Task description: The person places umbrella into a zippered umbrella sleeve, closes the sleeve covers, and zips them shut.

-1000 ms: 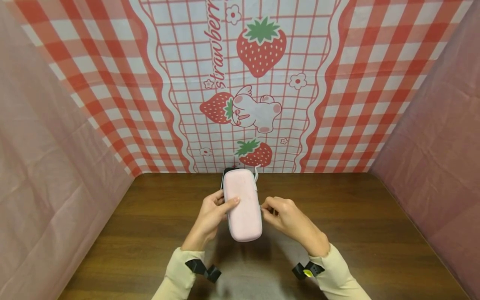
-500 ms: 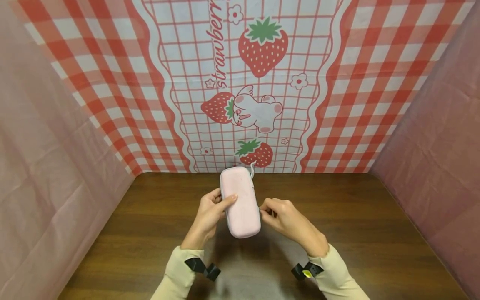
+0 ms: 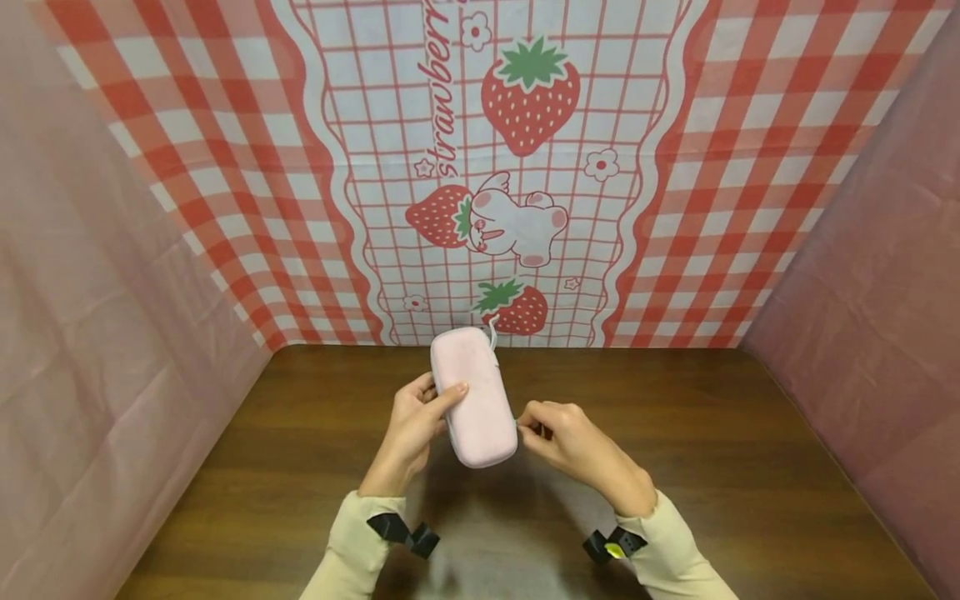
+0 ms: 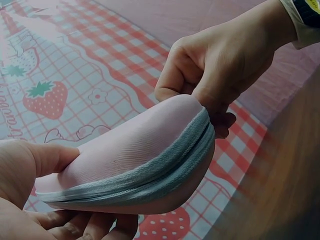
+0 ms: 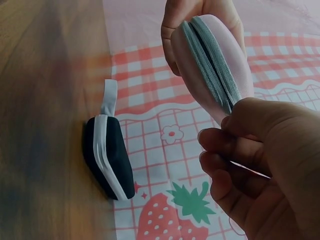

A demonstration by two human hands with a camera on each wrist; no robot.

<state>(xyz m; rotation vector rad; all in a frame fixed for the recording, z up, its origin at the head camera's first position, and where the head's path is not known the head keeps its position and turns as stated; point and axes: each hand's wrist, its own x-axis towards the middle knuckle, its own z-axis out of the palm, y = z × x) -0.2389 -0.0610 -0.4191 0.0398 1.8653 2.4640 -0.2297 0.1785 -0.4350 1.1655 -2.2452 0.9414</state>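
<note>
A long pink zip case (image 3: 483,421) is held above the table, tilted with its top to the left. My left hand (image 3: 411,423) grips its left side, thumb on the upper face and fingers underneath. At the lower right edge, my right hand (image 3: 567,433) pinches with curled fingers at the zip. Grey zip tape (image 4: 150,172) runs along the case's side in the left wrist view. The right wrist view shows a dark gap between the two tapes (image 5: 202,60), narrowing towards the right thumb; the zip slider itself is hidden by the fingers.
A black case with white zip trim (image 5: 112,155) and a strap stands beyond the pink one, at the back of the wooden table (image 3: 645,392). Behind rises a red-and-white strawberry cloth (image 3: 750,150). Pink cloth (image 3: 862,333) hangs at both sides.
The pink case has shifted left and a little away, tilting further left in my left hand. My right hand has slid slightly down along its edge. The black case has gone behind it.
</note>
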